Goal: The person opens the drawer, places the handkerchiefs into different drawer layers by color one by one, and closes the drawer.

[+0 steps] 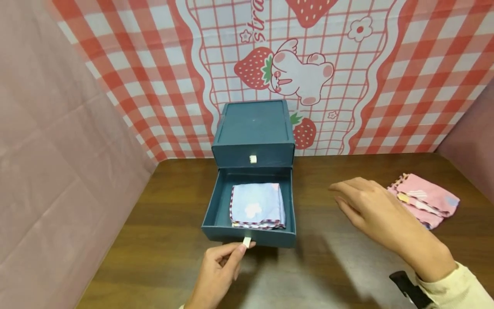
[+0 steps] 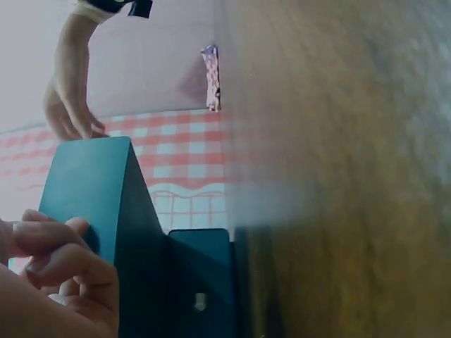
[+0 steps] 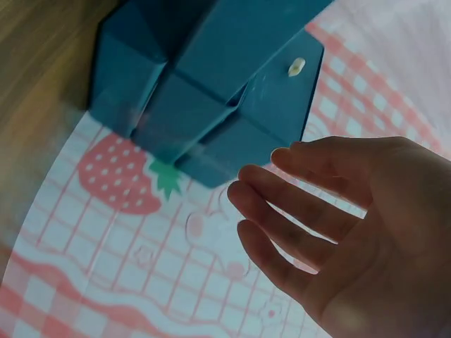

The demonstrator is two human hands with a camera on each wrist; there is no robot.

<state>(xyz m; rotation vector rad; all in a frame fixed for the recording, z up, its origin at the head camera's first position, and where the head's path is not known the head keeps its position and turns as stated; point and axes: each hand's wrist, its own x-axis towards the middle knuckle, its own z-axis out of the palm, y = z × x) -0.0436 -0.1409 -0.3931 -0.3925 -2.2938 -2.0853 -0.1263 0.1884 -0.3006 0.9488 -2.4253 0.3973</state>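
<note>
Red checked fabric [image 1: 154, 64] hung behind a wooden table [image 1: 162, 266], where a blue cabinet [image 1: 252, 124] stood, its lower drawer [image 1: 274, 240] pulled out. Inside lay a folded pale-blue cloth [image 1: 256, 204] (striped along its edges). The left hand [image 1: 220, 268] pinched the drawer's small white pull [image 1: 247, 242] between thumb and finger; the right hand [image 1: 368, 208], fingers loosely extended, held nothing above the table, near a pink cloth [image 1: 428, 195].

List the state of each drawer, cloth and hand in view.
Top drawer: closed
Middle drawer: pulled open
Bottom drawer: closed
Light blue cloth: folded, in the middle drawer
Pink cloth: folded, on the table
Left hand: pinching the middle drawer's white tab
Right hand: empty, held above the table
</note>
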